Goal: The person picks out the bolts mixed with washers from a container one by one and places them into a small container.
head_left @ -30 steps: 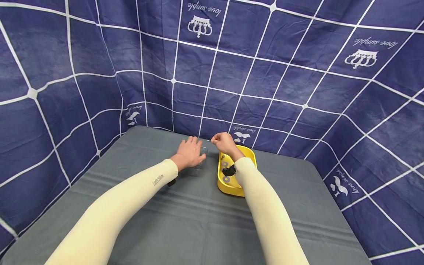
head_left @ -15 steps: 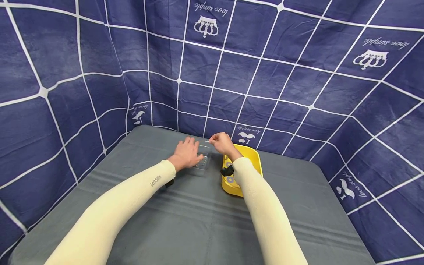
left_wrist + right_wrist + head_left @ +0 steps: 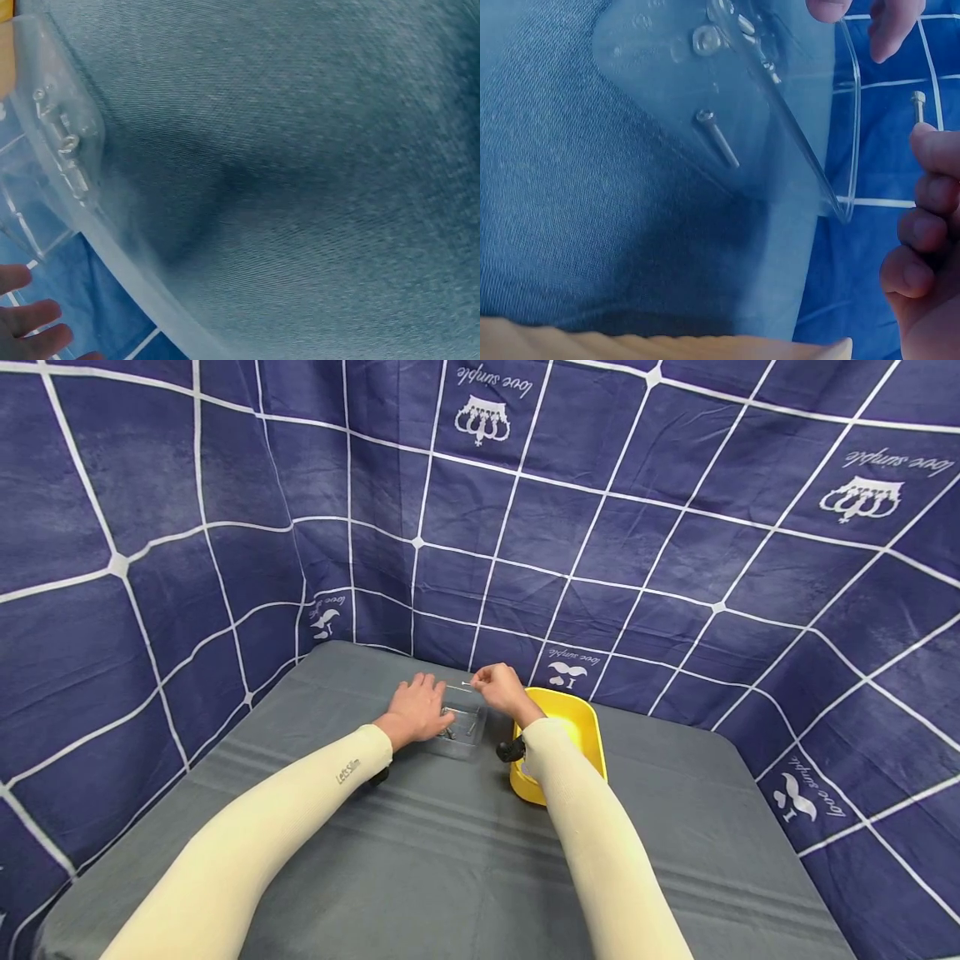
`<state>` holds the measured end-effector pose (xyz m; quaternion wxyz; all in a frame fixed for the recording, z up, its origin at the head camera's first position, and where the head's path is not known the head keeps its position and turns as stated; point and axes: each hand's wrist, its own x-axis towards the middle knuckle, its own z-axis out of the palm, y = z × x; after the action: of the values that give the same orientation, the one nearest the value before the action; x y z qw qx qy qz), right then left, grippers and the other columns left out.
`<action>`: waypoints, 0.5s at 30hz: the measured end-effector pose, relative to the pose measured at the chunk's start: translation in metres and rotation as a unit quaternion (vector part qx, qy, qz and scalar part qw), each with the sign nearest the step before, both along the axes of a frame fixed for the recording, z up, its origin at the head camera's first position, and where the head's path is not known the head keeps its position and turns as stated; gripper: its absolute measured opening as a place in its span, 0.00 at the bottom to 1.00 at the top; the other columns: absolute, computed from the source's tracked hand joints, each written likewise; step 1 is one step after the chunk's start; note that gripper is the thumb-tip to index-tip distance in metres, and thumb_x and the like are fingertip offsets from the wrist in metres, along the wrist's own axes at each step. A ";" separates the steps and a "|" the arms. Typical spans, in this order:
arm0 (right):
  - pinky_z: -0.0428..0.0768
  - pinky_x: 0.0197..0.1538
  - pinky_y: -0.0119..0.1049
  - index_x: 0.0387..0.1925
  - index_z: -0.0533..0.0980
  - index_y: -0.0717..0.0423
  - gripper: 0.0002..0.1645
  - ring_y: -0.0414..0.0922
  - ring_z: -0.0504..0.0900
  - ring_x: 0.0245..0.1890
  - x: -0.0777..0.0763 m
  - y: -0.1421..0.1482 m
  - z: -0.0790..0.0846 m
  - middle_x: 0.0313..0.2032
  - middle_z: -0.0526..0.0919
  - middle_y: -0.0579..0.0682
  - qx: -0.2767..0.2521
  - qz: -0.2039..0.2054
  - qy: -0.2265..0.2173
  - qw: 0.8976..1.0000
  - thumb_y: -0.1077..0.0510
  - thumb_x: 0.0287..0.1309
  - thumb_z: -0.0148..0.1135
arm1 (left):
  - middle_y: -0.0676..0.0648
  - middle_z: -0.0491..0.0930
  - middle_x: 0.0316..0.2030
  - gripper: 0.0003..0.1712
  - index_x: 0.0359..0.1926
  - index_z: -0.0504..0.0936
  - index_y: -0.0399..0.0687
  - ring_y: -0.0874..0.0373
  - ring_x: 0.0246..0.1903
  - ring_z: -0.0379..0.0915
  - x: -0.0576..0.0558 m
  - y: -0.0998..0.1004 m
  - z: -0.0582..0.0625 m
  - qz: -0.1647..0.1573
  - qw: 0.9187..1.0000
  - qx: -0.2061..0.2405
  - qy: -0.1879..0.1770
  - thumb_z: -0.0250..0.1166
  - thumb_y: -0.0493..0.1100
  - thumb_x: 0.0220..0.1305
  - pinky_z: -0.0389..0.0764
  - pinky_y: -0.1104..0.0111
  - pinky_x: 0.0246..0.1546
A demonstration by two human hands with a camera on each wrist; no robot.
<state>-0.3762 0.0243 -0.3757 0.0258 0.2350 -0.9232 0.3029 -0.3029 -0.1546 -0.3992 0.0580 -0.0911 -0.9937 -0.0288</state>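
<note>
A small screw with a cylindrical head (image 3: 919, 109) is pinched between the thumb and fingers of my right hand (image 3: 498, 685), its head pointing out. To the left of that hand, a clear plastic box (image 3: 461, 752) stands on the table. Inside the box lie another screw (image 3: 720, 139) and several metal pieces, clearest in the right wrist view. My left hand (image 3: 415, 708) is at the left side of the box with its fingers extended and spread. Whether it touches the box is hard to tell.
A yellow tray (image 3: 595, 731) stands right of the box, partly covered by my right forearm. Grey cloth covers the table (image 3: 420, 860). Blue curtains (image 3: 600, 543) with white lines rise behind it and along both sides.
The right hand has moved slightly left with the screw, toward the box. My left hand has drawn leftward, so more of the box and its contents shows. The head view has turned a little left.
</note>
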 end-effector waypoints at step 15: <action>0.72 0.40 0.33 0.39 0.86 0.60 0.12 0.42 0.75 0.33 0.001 -0.009 -0.008 0.31 0.85 0.48 0.002 0.009 -0.024 1.000 0.59 0.66 0.60 | 0.35 0.70 0.63 0.40 0.71 0.67 0.40 0.40 0.67 0.62 -0.002 -0.009 -0.007 0.016 0.999 0.029 -0.017 0.58 0.61 0.68 0.67 0.42 0.63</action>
<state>-0.3750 0.0148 -0.3834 0.0006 0.2362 -0.9219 0.3072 -0.3045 -0.1635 -0.4064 0.0442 -0.0734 -0.9946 -0.0585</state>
